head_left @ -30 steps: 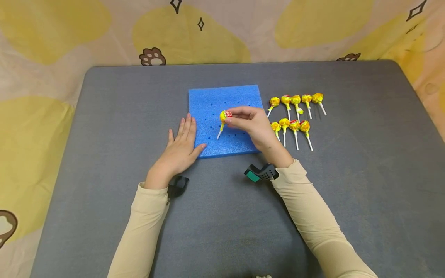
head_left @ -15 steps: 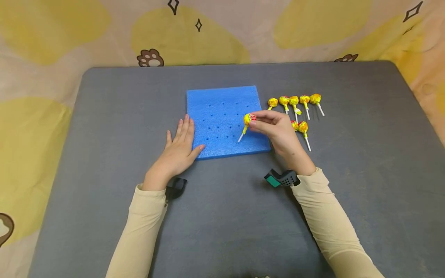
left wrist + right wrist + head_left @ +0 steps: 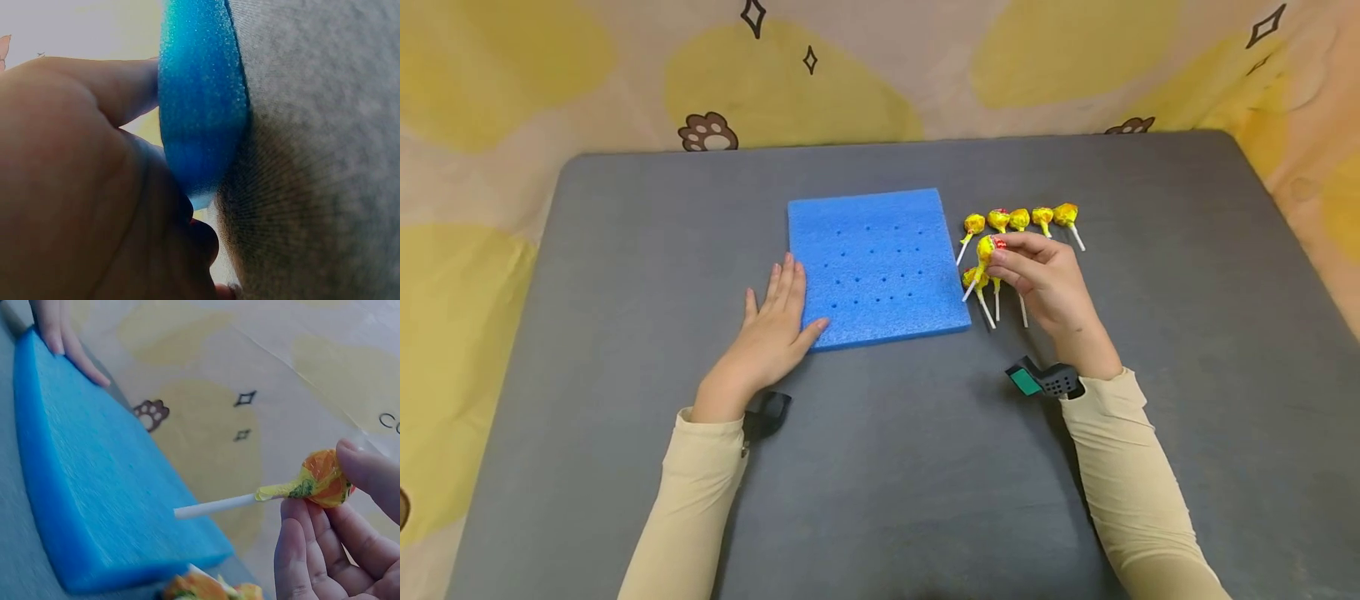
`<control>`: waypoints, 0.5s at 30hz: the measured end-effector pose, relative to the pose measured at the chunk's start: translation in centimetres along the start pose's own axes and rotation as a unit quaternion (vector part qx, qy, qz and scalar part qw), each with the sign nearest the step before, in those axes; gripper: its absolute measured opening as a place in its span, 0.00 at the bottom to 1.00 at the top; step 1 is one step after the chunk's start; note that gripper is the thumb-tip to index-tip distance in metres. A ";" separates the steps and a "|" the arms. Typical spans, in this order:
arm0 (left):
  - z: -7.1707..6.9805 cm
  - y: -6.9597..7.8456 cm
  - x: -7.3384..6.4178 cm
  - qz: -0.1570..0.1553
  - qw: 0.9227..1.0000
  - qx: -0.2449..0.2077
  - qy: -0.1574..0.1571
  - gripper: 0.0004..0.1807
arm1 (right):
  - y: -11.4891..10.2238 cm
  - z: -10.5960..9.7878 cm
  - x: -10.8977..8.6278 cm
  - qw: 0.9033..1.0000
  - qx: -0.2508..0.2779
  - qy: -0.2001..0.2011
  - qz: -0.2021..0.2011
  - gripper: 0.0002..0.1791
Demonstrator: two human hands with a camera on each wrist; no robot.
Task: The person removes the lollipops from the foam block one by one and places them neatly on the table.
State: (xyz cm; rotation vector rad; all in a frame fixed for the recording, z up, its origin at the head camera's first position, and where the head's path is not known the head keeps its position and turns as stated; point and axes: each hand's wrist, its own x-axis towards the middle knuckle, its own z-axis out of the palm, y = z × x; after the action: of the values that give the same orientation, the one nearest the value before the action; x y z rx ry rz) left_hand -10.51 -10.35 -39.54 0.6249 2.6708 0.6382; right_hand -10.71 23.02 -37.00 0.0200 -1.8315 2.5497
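Observation:
Between thumb and fingers my right hand [image 3: 1045, 275] pinches a yellow-wrapped lollipop [image 3: 322, 478] by its candy head, the white stick pointing down and left in the head view. It is held above the near row of lollipops, just off the right edge of a blue foam board [image 3: 880, 321] dotted with small holes. My left hand [image 3: 767, 333] lies flat with straight fingers along the board's left edge, thumb over its near left corner. In the left wrist view that hand touches the foam's side [image 3: 203, 94].
A far row of several lollipops [image 3: 1018, 219] lies right of the board. The near row [image 3: 973, 279] is partly hidden by my right hand. Both lie on a grey table [image 3: 880, 467], with a patterned cloth [image 3: 850, 92] behind it.
My right hand has carried the lollipop rightward, from over the middle of the foam board to over the near row of lollipops. My left hand stays at the board's left edge.

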 end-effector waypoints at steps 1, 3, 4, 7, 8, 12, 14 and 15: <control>0.0 0.0 0.0 0.000 1.000 0.000 0.001 0.42 | -0.2 -0.2 0.0 1.000 -0.002 0.001 -0.001 0.16; -0.1 0.0 0.0 0.000 1.000 0.000 0.000 0.42 | -0.4 -0.7 0.0 1.000 0.001 0.001 -0.001 0.15; -0.1 0.0 0.0 0.000 1.000 0.000 0.000 0.42 | -0.6 -1.0 0.0 1.000 0.003 0.001 -0.001 0.14; -0.1 0.0 0.0 0.000 1.000 0.004 0.001 0.42 | -0.9 -1.8 0.0 1.000 0.010 0.011 0.000 0.10; -0.2 0.0 0.0 0.000 1.000 0.005 0.000 0.42 | -1.0 -2.0 0.0 1.000 0.018 0.015 0.001 0.09; -0.2 0.0 -0.1 0.000 1.000 0.004 0.000 0.42 | -1.3 -2.9 -0.1 0.999 0.040 0.033 0.001 0.07; -0.2 0.0 -0.1 0.000 1.000 0.003 -0.001 0.42 | -1.5 -3.3 -0.2 0.998 0.053 0.041 0.001 0.07; -0.2 0.0 -0.1 0.001 1.000 0.003 0.000 0.42 | -1.6 -3.5 -0.2 0.997 0.056 0.045 0.002 0.07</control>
State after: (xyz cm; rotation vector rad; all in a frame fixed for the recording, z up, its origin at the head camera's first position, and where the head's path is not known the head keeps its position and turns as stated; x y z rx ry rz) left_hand -10.47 -10.45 -39.34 0.6287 2.6727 0.6305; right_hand -10.52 26.85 -36.64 -0.0957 -1.6585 2.6060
